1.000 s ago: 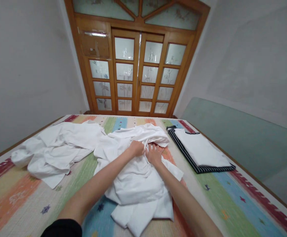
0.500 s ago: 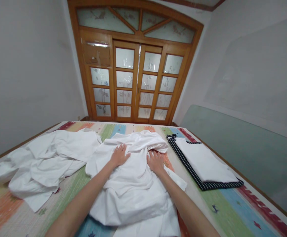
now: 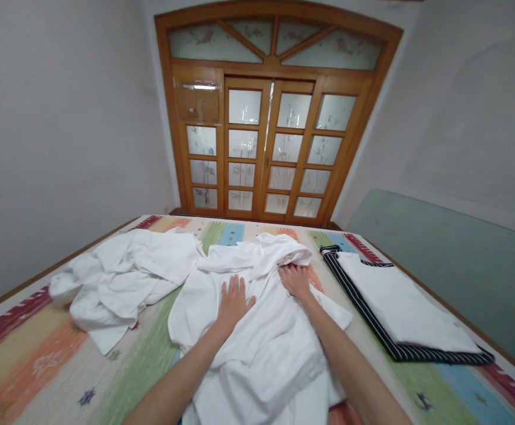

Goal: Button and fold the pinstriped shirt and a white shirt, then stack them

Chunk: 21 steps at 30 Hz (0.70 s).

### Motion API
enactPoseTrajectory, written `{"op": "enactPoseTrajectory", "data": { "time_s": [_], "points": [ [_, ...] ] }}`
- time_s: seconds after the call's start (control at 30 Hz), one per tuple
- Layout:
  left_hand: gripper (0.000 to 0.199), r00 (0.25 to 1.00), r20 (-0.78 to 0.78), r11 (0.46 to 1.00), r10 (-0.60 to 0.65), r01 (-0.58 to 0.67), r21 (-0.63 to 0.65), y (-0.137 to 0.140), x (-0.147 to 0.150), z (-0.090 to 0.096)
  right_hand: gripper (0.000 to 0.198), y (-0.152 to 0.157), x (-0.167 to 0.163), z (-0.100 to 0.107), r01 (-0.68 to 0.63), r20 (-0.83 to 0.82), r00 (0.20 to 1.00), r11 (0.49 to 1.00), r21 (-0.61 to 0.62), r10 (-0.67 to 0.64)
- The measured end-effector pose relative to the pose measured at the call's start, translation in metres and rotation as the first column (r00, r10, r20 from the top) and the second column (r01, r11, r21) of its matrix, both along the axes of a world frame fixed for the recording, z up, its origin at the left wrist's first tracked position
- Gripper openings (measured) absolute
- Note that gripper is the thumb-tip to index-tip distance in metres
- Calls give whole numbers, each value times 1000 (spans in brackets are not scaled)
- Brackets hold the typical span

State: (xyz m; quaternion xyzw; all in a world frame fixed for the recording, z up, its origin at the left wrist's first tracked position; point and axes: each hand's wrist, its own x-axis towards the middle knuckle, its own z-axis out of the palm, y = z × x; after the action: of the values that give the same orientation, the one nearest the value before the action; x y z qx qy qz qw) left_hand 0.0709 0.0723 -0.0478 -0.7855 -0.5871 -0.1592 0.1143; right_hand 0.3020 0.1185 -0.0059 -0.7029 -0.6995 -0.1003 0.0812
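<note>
A rumpled white shirt [image 3: 257, 336] lies spread over the middle of the bed, its far end bunched into folds. My left hand [image 3: 235, 301] rests flat on it, fingers stretched out and holding nothing. At the shirt's right side, my right hand [image 3: 295, 280] is closed on the cloth just below the bunched folds, and creases run toward it. Its fingertips are partly hidden by the fabric. Left of this shirt, another crumpled white garment [image 3: 128, 268] lies loose, close to its edge.
Folded clothes lie on the right: a white garment [image 3: 407, 301] on top of a black striped one [image 3: 443, 354]. A colourful striped sheet [image 3: 151, 342] covers the bed. A pale green headboard-like panel [image 3: 452, 242] lines the right wall. Wooden glazed doors [image 3: 266, 147] stand beyond.
My left hand has moved toward me over the shirt, smoothing some cloth. My right hand has shifted slightly up to the folds, its fingers now less spread. The camera view has turned left.
</note>
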Motion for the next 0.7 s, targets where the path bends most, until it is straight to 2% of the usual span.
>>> {"op": "enactPoseTrajectory", "data": {
  "time_s": [0.13, 0.27, 0.37, 0.43, 0.47, 0.53, 0.6, 0.7],
  "points": [
    [64, 1000, 22, 993, 16, -13, -116, -8, 2, 18, 41, -9, -3, 2, -75, -48, 996, 995, 72, 78],
    [64, 999, 49, 978, 3, 7, -208, -10, -1, 34, 50, -30, -9, 1, -162, -231, 959, 986, 42, 167],
    [63, 998, 52, 973, -19, 30, -228, -7, -4, 42, 54, -67, -15, -5, -253, -298, 927, 966, -56, 226],
    [65, 999, 36, 974, -29, 37, -222, -2, -7, 47, 56, -99, -18, -11, -321, -243, 927, 941, -111, 287],
    [65, 999, 23, 975, -29, 34, -219, 2, -10, 50, 56, -114, -18, -14, -333, -190, 932, 938, -101, 310],
    [67, 1000, -4, 973, -16, 15, -228, 11, -19, 57, 56, -140, -17, -19, -266, -95, 961, 960, -91, 258],
    [72, 999, -24, 962, 25, -31, -270, 21, -32, 61, 57, -154, -11, -20, -145, -36, 989, 984, -101, 142],
    [84, 993, -65, 952, 99, -113, -285, 28, -51, 60, 61, -150, 5, -20, 1, 3, 1000, 991, -131, 0]
  ]
}}
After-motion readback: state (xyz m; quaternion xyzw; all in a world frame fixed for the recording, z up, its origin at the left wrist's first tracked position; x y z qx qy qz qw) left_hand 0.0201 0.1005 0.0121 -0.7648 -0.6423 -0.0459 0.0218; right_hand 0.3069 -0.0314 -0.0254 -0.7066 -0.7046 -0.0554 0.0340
